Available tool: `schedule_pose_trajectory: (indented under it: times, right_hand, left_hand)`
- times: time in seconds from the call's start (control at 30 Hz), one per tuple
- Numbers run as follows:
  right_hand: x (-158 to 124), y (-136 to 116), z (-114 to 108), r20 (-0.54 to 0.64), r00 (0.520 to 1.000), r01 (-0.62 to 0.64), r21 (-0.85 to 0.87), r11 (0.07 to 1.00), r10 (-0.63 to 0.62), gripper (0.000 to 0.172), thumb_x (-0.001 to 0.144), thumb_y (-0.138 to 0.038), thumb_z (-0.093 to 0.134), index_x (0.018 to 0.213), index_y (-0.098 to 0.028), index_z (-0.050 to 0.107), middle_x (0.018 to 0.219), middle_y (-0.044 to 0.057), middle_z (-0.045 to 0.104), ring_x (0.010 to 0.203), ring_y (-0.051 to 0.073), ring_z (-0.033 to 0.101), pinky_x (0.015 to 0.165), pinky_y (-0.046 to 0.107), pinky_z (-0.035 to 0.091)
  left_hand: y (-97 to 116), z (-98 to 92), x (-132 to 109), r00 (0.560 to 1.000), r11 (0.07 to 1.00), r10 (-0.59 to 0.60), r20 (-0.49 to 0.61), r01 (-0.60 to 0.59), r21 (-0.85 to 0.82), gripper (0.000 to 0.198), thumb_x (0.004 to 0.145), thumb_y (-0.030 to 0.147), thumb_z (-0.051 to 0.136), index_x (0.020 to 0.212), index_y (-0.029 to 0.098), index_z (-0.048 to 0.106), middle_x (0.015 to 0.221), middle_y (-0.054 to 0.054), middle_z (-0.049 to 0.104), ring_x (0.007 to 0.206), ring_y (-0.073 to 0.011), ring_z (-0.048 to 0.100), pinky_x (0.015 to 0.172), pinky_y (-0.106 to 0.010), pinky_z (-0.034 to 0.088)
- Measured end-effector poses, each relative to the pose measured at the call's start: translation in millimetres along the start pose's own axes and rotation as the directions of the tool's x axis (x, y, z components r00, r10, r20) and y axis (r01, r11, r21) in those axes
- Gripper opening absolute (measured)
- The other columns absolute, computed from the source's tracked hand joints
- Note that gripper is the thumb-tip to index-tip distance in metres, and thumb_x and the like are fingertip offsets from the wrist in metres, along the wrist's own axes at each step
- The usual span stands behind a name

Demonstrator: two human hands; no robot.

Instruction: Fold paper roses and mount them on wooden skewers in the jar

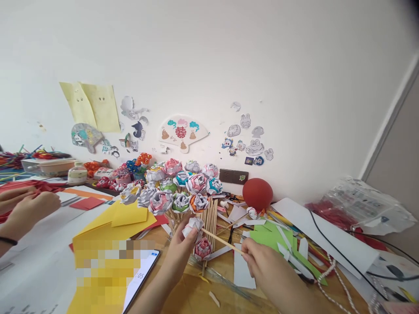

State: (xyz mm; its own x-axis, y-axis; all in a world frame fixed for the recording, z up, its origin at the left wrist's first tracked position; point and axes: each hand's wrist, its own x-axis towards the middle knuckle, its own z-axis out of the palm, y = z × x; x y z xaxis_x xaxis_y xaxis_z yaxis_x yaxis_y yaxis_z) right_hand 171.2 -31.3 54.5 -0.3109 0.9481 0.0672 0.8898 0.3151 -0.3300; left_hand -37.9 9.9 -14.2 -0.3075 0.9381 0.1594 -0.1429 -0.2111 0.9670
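Observation:
My left hand (181, 248) is closed around a small white folded paper flower (193, 226), pinching it between thumb and fingers. My right hand (262, 259) pinches the near end of a thin wooden stick (220, 240) whose far end runs into that flower. Just below the stick a pink paper flower (203, 248) lies on the wooden table (196, 296). Behind my hands stands a bunch of several paper flowers on sticks (183, 192).
Another person's hands (28, 207) work over red paper at the far left. Yellow paper sheets (114, 222) and a phone (142, 274) lie at my left. A red ball (257, 194), green paper scraps (271, 237), white sheets, cables and a plastic bag (360, 205) fill the right.

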Motion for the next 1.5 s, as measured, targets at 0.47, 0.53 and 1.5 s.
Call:
schedule_pose_trajectory:
  times: [0.47,0.53,1.5]
  right_hand:
    - [3.7,11.3,-2.8,0.140,0.985,0.076,0.192,0.978,-0.104,0.016,0.081,-0.010,0.037,0.074,-0.020,0.048,0.057,-0.004,0.054,0.055,0.011,0.051,0.050,0.018,0.028]
    - [4.1,9.5,0.2,0.116,0.989,0.081,0.130,0.988,-0.096,0.015,0.080,-0.010,0.040,0.075,-0.020,0.050,0.057,-0.004,0.053,0.053,0.010,0.049,0.049,0.018,0.027]
    - [25.2,20.2,17.5,-0.166,0.914,0.398,0.198,0.896,-0.370,0.024,0.082,-0.012,0.042,0.082,-0.021,0.064,0.089,0.002,0.064,0.085,0.015,0.057,0.074,0.023,0.040]
  left_hand:
    - [13.8,-1.1,-9.9,0.967,0.980,0.019,0.256,0.032,-0.195,0.051,0.059,0.047,0.069,0.101,0.023,0.052,0.094,-0.005,0.064,0.090,-0.0220,0.059,0.082,-0.034,0.044]
    - [14.3,-0.3,-10.1,0.966,0.968,0.035,0.258,0.030,-0.247,0.047,0.060,0.049,0.067,0.098,0.024,0.053,0.095,-0.005,0.063,0.091,-0.0221,0.059,0.082,-0.034,0.043]
    - [15.0,-0.9,-24.5,0.821,0.920,0.386,0.421,-0.379,-0.104,0.054,0.061,0.042,0.072,0.110,0.025,0.054,0.098,-0.010,0.061,0.089,-0.0258,0.059,0.076,-0.034,0.048]
